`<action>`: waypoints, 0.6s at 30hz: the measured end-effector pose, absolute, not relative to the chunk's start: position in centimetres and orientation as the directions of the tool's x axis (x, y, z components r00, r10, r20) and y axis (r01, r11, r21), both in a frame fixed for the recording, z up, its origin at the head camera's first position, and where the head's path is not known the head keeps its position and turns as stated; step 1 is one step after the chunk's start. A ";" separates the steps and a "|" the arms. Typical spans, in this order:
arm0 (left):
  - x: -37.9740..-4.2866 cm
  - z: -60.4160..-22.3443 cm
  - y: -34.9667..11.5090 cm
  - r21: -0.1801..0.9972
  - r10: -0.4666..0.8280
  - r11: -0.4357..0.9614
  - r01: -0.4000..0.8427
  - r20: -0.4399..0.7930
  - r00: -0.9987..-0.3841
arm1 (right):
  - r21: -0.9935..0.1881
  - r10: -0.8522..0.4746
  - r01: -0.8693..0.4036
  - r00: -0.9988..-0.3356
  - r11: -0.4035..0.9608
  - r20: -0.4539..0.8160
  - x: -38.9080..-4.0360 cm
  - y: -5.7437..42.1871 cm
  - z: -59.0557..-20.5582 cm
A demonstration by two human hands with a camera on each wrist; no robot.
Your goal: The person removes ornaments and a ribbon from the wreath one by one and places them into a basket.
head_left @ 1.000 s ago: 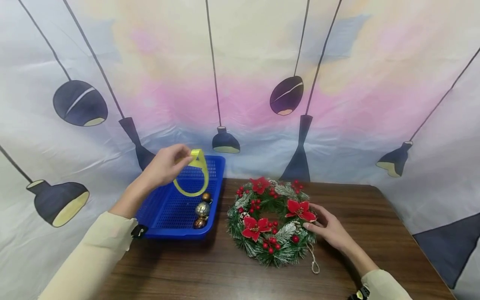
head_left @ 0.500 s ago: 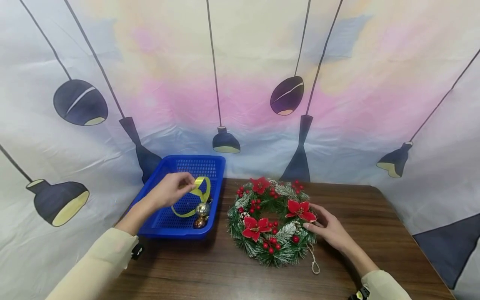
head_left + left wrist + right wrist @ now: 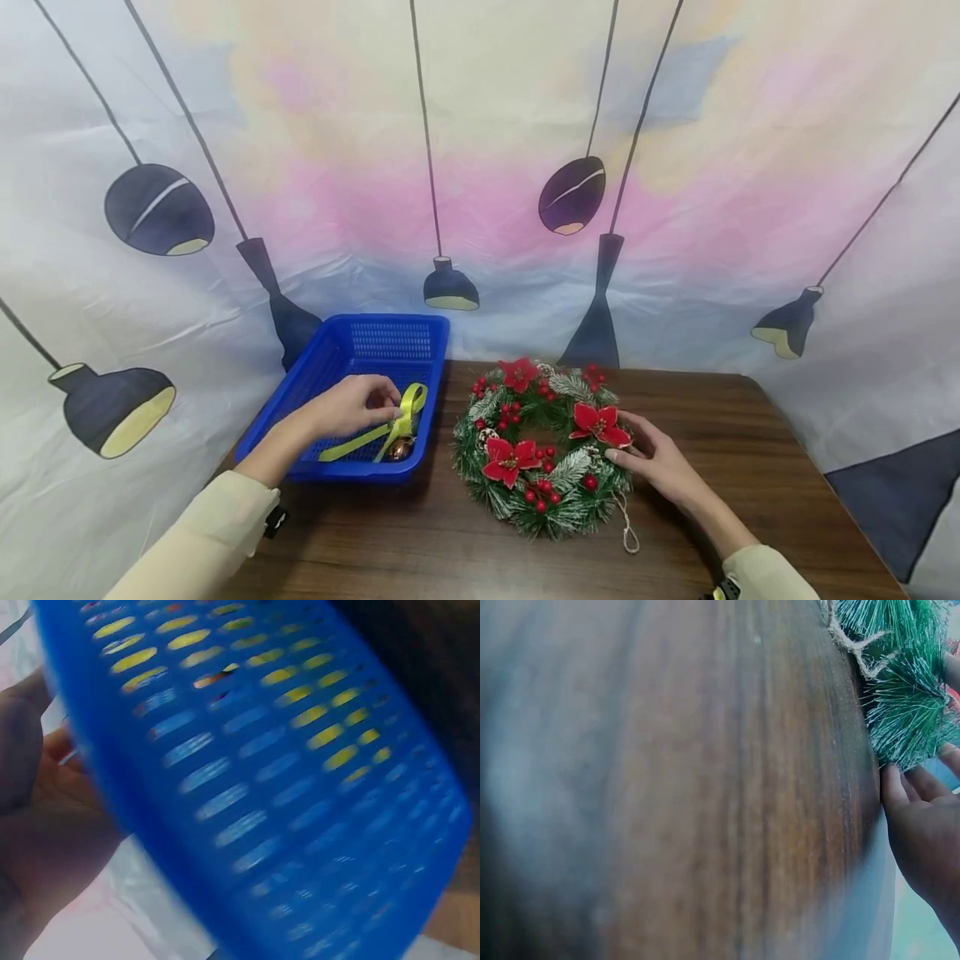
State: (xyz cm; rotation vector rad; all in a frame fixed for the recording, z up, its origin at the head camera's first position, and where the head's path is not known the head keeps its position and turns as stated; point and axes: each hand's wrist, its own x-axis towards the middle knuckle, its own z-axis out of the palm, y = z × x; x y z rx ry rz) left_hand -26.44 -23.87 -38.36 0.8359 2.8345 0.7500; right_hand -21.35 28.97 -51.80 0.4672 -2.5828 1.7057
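My left hand [image 3: 360,404] is low inside the blue plastic basket [image 3: 437,350], its thumb and fingertips pinching a yellow ribbon [image 3: 411,404] near the basket's right side. The ribbon has a loop at the top, and its tails trail down to the basket floor. A copper-coloured bauble [image 3: 400,450] lies just under it. In the left wrist view, yellow shows through the slots of the basket wall [image 3: 225,742]. My right hand [image 3: 660,458] holds the right edge of a Christmas wreath [image 3: 570,492], thumb on top; green needles [image 3: 907,697] appear beside its fingers in the right wrist view.
The wreath lies flat on a dark wooden table [image 3: 697,400], right of the basket, with red poinsettias [image 3: 510,461] and berries on it. A twine loop [image 3: 628,533] hangs off its lower right. Behind the table hangs a cloth backdrop [image 3: 510,167] printed with lamps.
My left hand has lowered the yellow ribbon from above the basket down into it, over the baubles. The right hand and the wreath have stayed in place.
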 end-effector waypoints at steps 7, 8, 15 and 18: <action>-26.0 -36.1 -22.8 0.399 0.511 0.748 0.530 0.163 -0.844 | -0.866 -0.233 -0.276 -0.953 0.417 0.192 -21.2 29.5 -50.8; -25.8 -36.1 -22.3 0.394 0.522 0.741 0.544 0.171 -0.835 | -0.857 -0.234 -0.279 -0.953 0.434 0.191 -21.1 29.6 -50.6; -23.6 -35.8 -18.3 0.401 0.583 0.681 0.613 0.211 -0.785 | -0.829 -0.302 -0.288 -0.941 0.480 0.152 -20.6 29.8 -49.4; -23.1 -34.8 -15.9 0.404 0.597 0.657 0.636 0.237 -0.767 | -0.780 -0.275 -0.303 -0.945 0.548 0.175 -20.2 30.1 -47.8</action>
